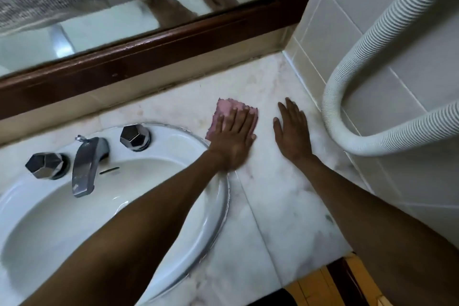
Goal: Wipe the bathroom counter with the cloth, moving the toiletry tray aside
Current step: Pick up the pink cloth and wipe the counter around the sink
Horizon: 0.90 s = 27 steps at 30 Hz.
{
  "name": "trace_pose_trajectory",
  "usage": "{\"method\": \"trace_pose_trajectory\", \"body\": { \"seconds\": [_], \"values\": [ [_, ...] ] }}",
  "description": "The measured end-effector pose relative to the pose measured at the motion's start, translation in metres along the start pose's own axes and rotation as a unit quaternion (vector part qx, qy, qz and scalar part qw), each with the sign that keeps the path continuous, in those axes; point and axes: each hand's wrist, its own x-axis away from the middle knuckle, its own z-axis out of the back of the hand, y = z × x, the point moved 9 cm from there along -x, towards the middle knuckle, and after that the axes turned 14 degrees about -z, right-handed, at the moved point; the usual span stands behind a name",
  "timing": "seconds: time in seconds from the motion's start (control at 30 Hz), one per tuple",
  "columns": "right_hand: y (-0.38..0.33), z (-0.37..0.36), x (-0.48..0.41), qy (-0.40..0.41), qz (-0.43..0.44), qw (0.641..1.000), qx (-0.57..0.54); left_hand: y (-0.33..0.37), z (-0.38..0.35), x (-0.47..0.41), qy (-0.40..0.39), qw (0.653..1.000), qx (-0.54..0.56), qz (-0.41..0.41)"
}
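Note:
A small pink cloth (224, 108) lies flat on the pale marble counter (278, 194), just right of the sink. My left hand (234, 135) presses down on the cloth with fingers spread, covering most of it. My right hand (291, 129) rests flat on the bare counter to the right of the cloth, palm down, fingers slightly apart, holding nothing. No toiletry tray is in view.
A white sink (62, 226) with a chrome spout (87, 164) and two faceted knobs (46, 165) fills the left. A wood-framed mirror (154, 49) runs along the back. A ribbed white hose (347, 87) loops against the tiled right wall (409, 62). The counter's front edge is at lower right.

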Motion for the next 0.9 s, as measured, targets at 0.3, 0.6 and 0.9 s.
{"method": "trace_pose_trajectory", "body": {
  "seconds": [0.3, 0.6, 0.9],
  "values": [
    [0.037, 0.017, 0.08, -0.015, 0.026, 0.999, 0.012, -0.018, 0.014, -0.006, 0.059, 0.992, 0.009, 0.112],
    [0.062, 0.031, 0.147, -0.058, 0.047, 0.997, 0.032, 0.107, -0.046, 0.083, 0.082, 0.995, 0.002, 0.05],
    [0.076, 0.046, 0.214, -0.134, 0.062, 0.985, 0.089, 0.156, -0.072, 0.198, 0.076, 0.992, -0.004, 0.098]
  ]
}}
